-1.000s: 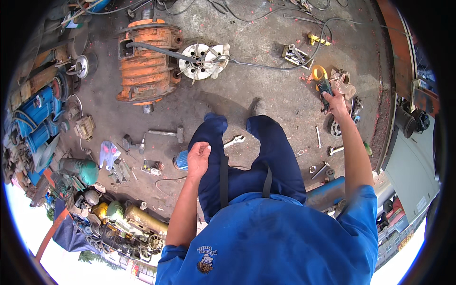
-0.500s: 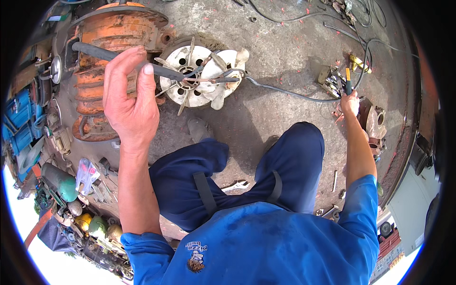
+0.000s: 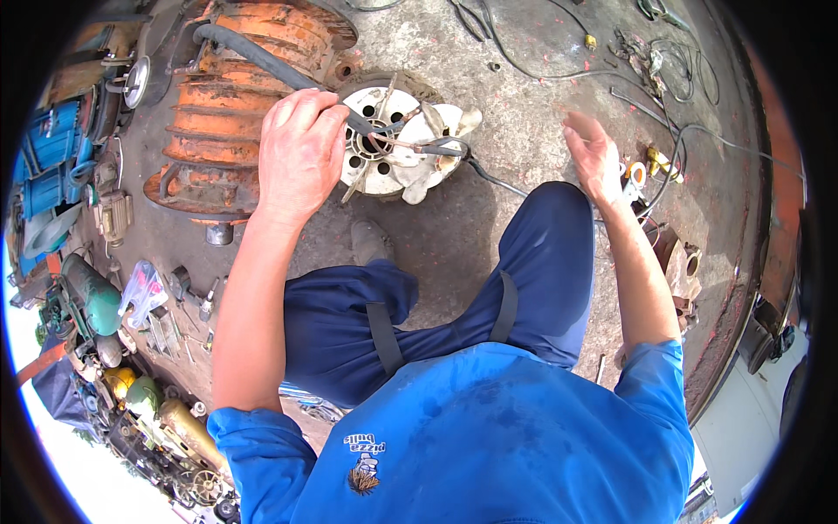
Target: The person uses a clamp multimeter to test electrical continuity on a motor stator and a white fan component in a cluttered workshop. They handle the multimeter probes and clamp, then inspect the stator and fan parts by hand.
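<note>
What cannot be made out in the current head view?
- Thick black cable: head view, partly covered by the left hand.
- Thin gray cable: head view, partly behind the right knee.
- Orange housing: head view, cut by the upper edge.
- Right hand: head view, fingers blurred.

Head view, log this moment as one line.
Left hand: holding dark cable | right hand: open, nothing visible in it | orange ribbed housing: left of white disc
</note>
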{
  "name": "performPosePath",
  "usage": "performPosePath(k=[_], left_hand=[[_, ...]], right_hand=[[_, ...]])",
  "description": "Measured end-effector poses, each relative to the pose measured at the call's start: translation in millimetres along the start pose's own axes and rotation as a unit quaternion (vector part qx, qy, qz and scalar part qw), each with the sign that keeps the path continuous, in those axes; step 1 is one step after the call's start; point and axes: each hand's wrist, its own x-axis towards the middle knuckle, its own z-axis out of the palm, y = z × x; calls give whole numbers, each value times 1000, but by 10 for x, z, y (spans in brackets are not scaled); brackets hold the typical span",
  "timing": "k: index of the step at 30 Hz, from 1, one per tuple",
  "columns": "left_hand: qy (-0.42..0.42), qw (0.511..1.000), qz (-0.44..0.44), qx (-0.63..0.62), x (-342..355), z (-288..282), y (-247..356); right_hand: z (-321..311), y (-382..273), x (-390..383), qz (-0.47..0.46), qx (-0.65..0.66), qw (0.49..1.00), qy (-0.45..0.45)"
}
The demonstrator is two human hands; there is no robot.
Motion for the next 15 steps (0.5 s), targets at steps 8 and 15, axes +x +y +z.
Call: performPosePath(k=[8,15], left_hand=[[-144,975,28,167,56,246,137],[-146,970,35,191,49,386,115]], right_hand=[[1432,-441,-118,-286,-260,907,-168],[1324,-404,159,-256,-170,905,-294]])
